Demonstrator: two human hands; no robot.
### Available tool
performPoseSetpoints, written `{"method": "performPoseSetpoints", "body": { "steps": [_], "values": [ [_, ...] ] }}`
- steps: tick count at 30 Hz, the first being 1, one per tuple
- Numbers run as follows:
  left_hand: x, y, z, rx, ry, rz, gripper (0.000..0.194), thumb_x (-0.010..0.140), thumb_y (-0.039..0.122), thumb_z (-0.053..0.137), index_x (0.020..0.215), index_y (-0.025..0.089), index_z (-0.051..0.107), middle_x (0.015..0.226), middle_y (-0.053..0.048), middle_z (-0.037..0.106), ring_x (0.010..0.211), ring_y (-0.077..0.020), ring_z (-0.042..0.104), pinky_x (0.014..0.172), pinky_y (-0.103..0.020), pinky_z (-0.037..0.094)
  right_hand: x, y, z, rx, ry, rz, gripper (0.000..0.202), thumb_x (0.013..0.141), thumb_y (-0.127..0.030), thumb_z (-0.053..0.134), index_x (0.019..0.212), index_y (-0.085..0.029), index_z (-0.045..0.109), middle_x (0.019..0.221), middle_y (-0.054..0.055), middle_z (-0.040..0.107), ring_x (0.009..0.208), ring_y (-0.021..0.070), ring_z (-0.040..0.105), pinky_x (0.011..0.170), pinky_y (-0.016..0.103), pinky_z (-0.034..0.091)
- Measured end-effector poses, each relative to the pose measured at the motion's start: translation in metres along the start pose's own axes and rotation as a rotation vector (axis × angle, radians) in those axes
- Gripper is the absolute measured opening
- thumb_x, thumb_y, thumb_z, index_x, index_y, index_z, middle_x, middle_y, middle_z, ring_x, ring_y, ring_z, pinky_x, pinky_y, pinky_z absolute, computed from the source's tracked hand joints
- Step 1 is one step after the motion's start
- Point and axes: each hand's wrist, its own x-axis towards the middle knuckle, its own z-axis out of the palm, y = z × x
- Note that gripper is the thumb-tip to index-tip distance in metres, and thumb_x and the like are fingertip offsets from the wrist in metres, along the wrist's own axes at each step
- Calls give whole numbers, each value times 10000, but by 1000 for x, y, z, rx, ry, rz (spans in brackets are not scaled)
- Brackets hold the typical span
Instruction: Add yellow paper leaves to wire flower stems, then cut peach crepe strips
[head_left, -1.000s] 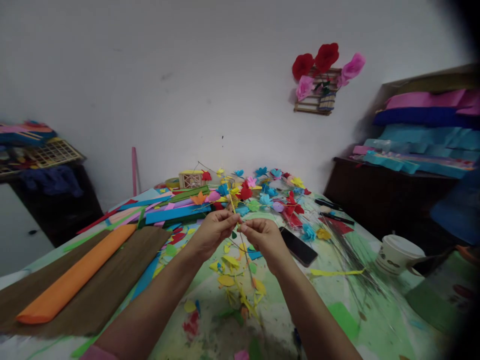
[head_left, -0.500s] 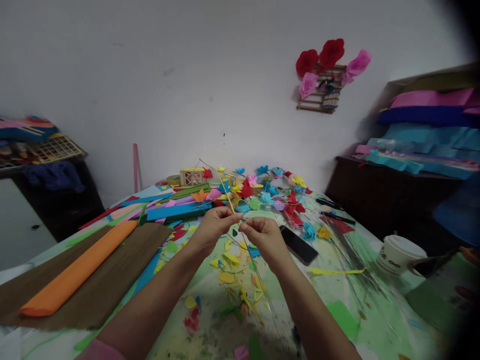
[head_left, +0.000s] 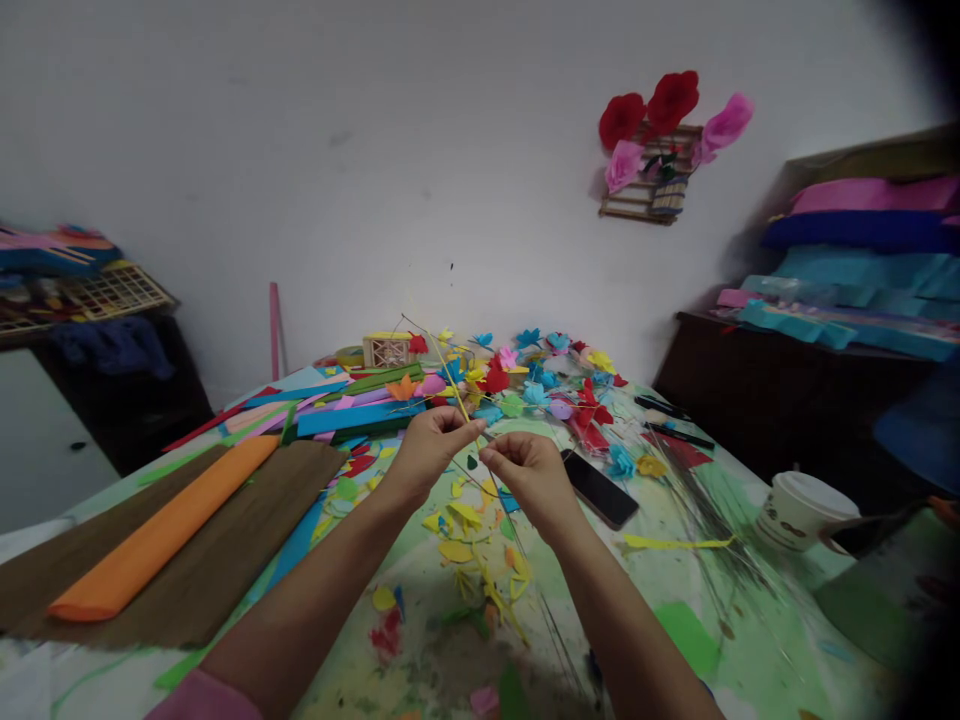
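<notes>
Thin stem [head_left: 458, 396], apparently wrapped in yellow, slants above the table [head_left: 555, 575]; your left hand [head_left: 431, 452] grips it between thumb and fingers, while your right hand [head_left: 534, 478] pinches just below, near the dark phone [head_left: 600, 488].

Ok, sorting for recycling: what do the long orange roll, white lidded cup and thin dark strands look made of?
Long orange roll: matte paper, perhaps crepe, given its soft, dull surface.
White lidded cup: probably smooth paper, given the printed wall; lid unclear.
Thin dark strands: likely metal wire, slim and faintly glinting.
</notes>
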Motion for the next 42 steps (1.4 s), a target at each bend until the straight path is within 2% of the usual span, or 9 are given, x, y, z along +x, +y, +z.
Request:
{"method": "performPoseSetpoints", "body": {
  "steps": [5, 7, 12, 19, 21, 27, 30, 34, 42],
  "values": [
    [-3, 4, 0, -227, -198, -65, 307, 723, 431, 667, 703, 136, 585, 553, 59, 351, 497, -57, 270, 469, -207, 205, -1, -3, -2, 110, 16, 28, 267, 622, -392, 646, 590, -143, 554, 462, -58, 417, 444, 65, 293, 446, 232, 196],
    [-3, 4, 0, -302, -237, -95, 307, 722, 426, 672, 767, 126, 621, 571, 48, 383, 503, -55, 287, 474, -203, 210, -1, -5, -2, 140, 5, 38, 273, 620, -397, 652, 581, -146, 550, 441, -70, 386, 434, 61, 271, 441, 232, 186],
    [-2, 3, -1, -283, -179, -103, 315, 677, 412, 715, 655, 124, 590, 530, 53, 373, 480, -49, 279, 457, -202, 198, -2, -4, 0, 121, -10, 32, 275, 627, -408, 648, 606, -145, 570, 450, -74, 366, 437, 62, 258, 437, 230, 179],
    [0, 0, 0, -140, -47, -29, 415, 659, 401, 734, 529, 152, 428, 482, 77, 306, 453, -44, 231, 437, -212, 173, -2, -1, 1, -119, 42, -68, 248, 684, -375, 582, 586, -148, 566, 476, -39, 428, 452, 79, 323, 437, 229, 222],
    [-1, 1, 0, -165, -68, -31, 396, 673, 406, 723, 540, 148, 453, 488, 76, 305, 457, -45, 230, 438, -213, 172, -3, -1, 1, -84, 32, -64, 246, 686, -375, 586, 590, -150, 560, 470, -48, 409, 447, 74, 304, 431, 225, 213],
    [-4, 1, 1, -306, -254, -73, 282, 730, 402, 673, 742, 122, 640, 549, 44, 401, 496, -55, 297, 472, -208, 215, -3, -3, 1, 131, -10, 5, 270, 671, -404, 624, 604, -152, 556, 429, -80, 348, 414, 57, 229, 415, 226, 158],
    [-3, 1, 0, -271, -220, -64, 291, 696, 394, 704, 652, 121, 613, 525, 49, 386, 490, -54, 289, 467, -210, 207, -3, -5, 0, 132, -4, 6, 276, 664, -412, 636, 619, -148, 570, 434, -80, 350, 414, 57, 228, 416, 228, 150],
    [-2, 3, -1, -227, -143, -67, 396, 659, 433, 719, 534, 145, 478, 489, 65, 341, 467, -52, 258, 456, -218, 189, -3, -4, 0, 116, -21, -4, 281, 676, -420, 622, 634, -145, 578, 450, -75, 353, 430, 59, 237, 422, 222, 158],
    [0, 2, -1, -108, -75, -66, 434, 634, 466, 723, 535, 159, 433, 499, 76, 313, 468, -54, 245, 451, -223, 177, -1, 0, 1, 40, 1, -19, 261, 680, -396, 601, 631, -141, 588, 499, -46, 415, 468, 73, 288, 439, 221, 202]
  ]
}}
